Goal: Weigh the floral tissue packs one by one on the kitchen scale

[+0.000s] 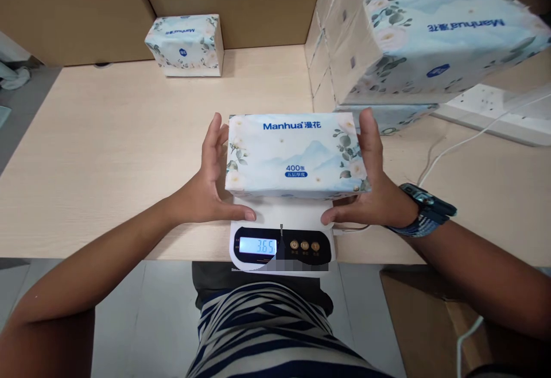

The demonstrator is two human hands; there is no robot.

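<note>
Tissue pack (297, 151) between both hands' fingers (212, 141)

The widest free room is on the left of the bench (86, 137), from the left hand (210, 177) out to the side edge. A second lane runs back between the small rear pack (185, 47) and the tall stack (426, 39), up to the cardboard (241, 4), which walls off the back. The stack blocks the right rear. Nearer, a white cable (469, 137) crosses the surface beyond the right hand (376, 182).
</note>
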